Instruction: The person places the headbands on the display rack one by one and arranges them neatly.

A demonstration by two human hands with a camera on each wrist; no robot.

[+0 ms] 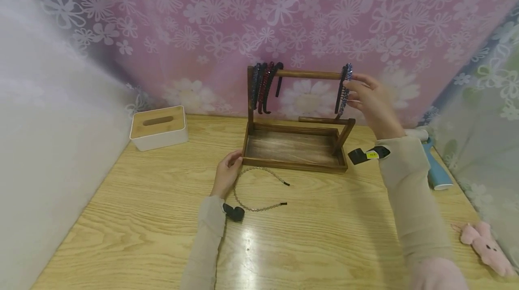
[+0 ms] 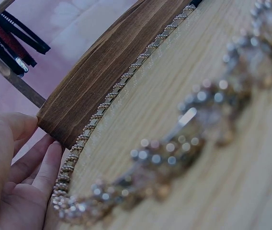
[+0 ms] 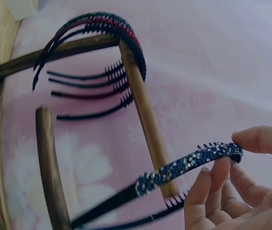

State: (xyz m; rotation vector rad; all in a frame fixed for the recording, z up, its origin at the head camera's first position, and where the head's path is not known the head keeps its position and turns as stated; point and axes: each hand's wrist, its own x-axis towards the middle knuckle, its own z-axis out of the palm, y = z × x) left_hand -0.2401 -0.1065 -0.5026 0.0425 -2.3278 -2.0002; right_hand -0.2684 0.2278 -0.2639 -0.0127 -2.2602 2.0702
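Note:
At the right end of the upper bar, my right hand (image 1: 371, 101) pinches a glittery blue-and-silver headband (image 3: 193, 163) between thumb and fingers. The headband hangs by the bar's free end, its black toothed inner side partly showing. My left hand (image 1: 227, 174) grips the front left corner of the brown wooden headband stand (image 1: 289, 164), thumb and fingers on either side of the wood. Several dark and red sparkly headbands (image 1: 265, 85) hang at the bar's left end. A beaded headband (image 1: 255, 209) lies on the table in front of the stand, close to my left hand.
A white tissue box (image 1: 162, 141) with a wooden lid stands at the left. On the right are a blue-handled object (image 1: 438, 170), partly behind my right sleeve, and a pink plush toy (image 1: 484, 247). The stand's lower bar (image 1: 320, 120) reaches leftward from its right post.

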